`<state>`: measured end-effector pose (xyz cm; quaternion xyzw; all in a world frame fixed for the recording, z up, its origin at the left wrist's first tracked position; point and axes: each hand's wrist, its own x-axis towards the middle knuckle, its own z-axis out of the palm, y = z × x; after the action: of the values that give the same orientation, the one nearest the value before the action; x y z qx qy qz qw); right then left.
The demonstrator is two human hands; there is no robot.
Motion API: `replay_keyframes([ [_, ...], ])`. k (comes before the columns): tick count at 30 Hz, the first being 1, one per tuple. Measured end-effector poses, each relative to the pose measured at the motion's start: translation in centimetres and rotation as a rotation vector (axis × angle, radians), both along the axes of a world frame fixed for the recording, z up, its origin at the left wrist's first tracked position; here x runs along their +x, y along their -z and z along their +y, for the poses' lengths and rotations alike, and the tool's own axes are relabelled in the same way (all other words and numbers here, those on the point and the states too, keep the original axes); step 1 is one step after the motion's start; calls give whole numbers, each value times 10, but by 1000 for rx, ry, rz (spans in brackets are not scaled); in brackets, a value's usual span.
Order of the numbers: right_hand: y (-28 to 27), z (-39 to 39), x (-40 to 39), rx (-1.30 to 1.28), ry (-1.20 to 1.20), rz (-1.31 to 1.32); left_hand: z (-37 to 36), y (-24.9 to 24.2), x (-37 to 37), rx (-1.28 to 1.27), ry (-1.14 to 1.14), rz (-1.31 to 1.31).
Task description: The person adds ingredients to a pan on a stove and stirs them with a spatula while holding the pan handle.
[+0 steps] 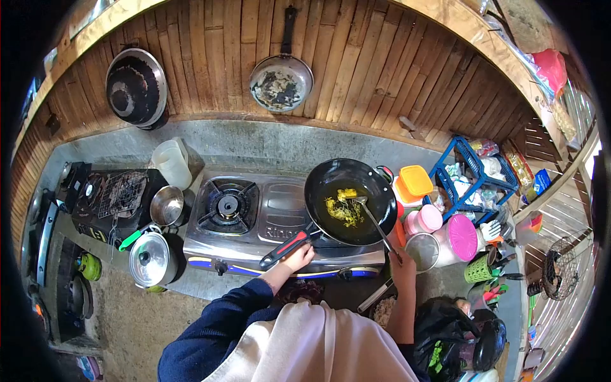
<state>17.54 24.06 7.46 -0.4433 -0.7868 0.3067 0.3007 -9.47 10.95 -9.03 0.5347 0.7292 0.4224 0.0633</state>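
Observation:
A black wok (324, 229) sits on the right burner with yellow-green food (347, 212) in shallow oil. My right hand (403, 264) is closed around the handle of a metal spatula (377, 224), whose blade is at the food. On the stove's front edge, my left hand (299, 257) is curled closed right beside the wok's black and red handle (284, 249). The handle shows along its length, and I cannot tell whether the fingers hold anything. The two-burner gas stove (284, 210) has a bare left burner (228, 205).
To the left stand a lidded pot (150, 260), a saucepan (167, 205) and a white pitcher (172, 163). A strainer (421, 252), pink-lidded container (463, 237), orange-lidded container (415, 181) and blue rack (471, 175) crowd the right. A frying pan (281, 83) hangs on the wall.

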Motion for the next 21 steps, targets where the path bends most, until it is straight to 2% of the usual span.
replay_keyframes([
  [2,5,4,-7,8,8,8,-2,-3,0,-49,0,71],
  [5,11,13,-16,83,5,35,1,4,1,-23,-2,25],
  [7,13,15,-24,225,-24,80,1,2,1,-51,3,26],
  [11,6,8,-29,222,-11,17,-1,0,1,-29,-6,37],
  [16,1,-2,-10,38,40,-87,0,-1,2,-14,-15,49],
  [21,-14,-22,16,49,-15,-13,-2,-6,1,-71,-9,78],
])
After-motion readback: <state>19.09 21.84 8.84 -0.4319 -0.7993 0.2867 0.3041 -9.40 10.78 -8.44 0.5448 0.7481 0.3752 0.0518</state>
